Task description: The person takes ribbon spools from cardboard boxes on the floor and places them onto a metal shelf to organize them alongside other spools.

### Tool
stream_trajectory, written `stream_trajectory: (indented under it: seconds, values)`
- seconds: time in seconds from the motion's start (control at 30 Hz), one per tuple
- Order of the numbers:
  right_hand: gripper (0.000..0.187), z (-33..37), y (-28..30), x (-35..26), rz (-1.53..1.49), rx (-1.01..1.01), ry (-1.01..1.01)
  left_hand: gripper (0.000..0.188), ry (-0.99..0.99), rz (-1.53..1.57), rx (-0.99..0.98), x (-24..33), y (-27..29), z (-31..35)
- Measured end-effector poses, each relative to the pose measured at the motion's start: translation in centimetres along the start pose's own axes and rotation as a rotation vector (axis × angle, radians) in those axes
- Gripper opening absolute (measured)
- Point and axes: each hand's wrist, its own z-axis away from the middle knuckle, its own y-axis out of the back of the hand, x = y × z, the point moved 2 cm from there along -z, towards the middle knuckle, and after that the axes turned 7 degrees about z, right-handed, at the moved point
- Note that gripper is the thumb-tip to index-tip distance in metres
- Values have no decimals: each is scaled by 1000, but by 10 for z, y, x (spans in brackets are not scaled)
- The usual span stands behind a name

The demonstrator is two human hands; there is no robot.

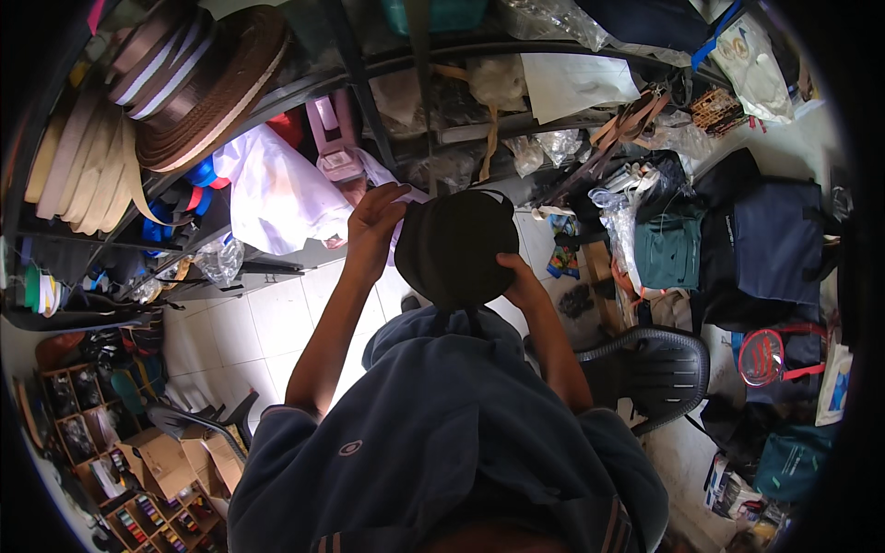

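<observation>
In front of my chest I hold a dark, round, drum-shaped fabric pouch (466,249), its flat circular end facing up. A thin loop, perhaps a strap or handle, shows at its top edge. My left hand (374,221) is at the pouch's left rim with bent fingers, their tips partly hidden against it. Around the right rim closes my right hand (524,281), thumb on the upper face and the other fingers hidden underneath.
Rolls of brown and beige webbing (88,175) fill the shelf at left. A white plastic sheet (277,189) hangs before me. At right are a black chair (659,378) and several bags (779,240). Cardboard boxes (161,461) stand lower left.
</observation>
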Motion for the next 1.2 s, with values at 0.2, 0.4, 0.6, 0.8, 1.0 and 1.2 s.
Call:
stream_trajectory:
  seconds: [0.2,0.4,0.6,0.8,1.0,1.2]
  values:
    - [64,2,2,6,-40,-24,-12,40,176,-276,50,-18,-1,2]
    - [68,2,3,9,8,-5,-17,50,674,-86,-6,5,-7,-1]
    - [76,-1,-14,-4,328,48,13,73,442,-661,-339,17,-18,-1]
    - [90,-23,23,-30,351,-216,239,79,446,-549,-396,14,-12,-5]
    - [73,-86,-6,-53,563,-372,49,80,479,-632,-697,22,-23,-16]
    - [32,-81,-26,-100,1129,-291,-105,88,491,-744,-772,30,-14,-20]
